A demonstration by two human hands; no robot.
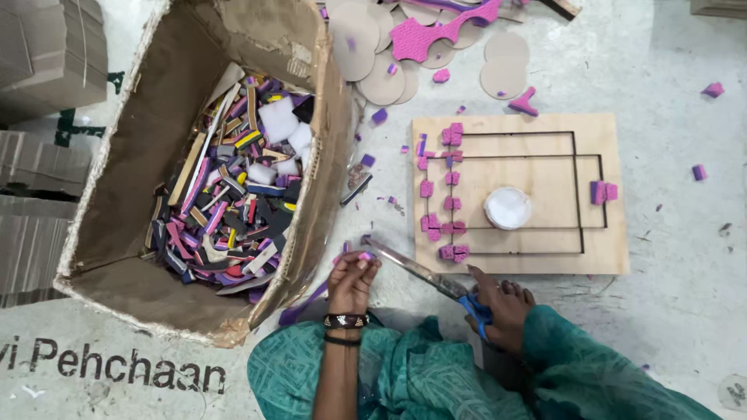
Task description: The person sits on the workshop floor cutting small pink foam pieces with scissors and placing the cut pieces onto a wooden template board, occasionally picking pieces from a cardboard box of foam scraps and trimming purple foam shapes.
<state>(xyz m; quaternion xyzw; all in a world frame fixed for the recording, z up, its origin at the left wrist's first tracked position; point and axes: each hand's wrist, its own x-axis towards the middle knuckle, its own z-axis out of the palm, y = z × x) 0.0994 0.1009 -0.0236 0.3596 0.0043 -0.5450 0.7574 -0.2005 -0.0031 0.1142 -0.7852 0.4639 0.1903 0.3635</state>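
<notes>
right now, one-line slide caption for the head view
Left hand holds a foam strip while right hand works scissors beside a scrap-filled cardboard box.

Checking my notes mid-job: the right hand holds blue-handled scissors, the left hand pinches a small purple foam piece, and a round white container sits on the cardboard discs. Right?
Not quite. The head view shows the round white container on the square plywood board, not on discs. The rest is right.

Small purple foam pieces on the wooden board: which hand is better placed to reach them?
Probably the right hand: it lies just below the wooden board, though it grips blue-handled scissors. The left hand pinches a purple foam scrap.
</notes>
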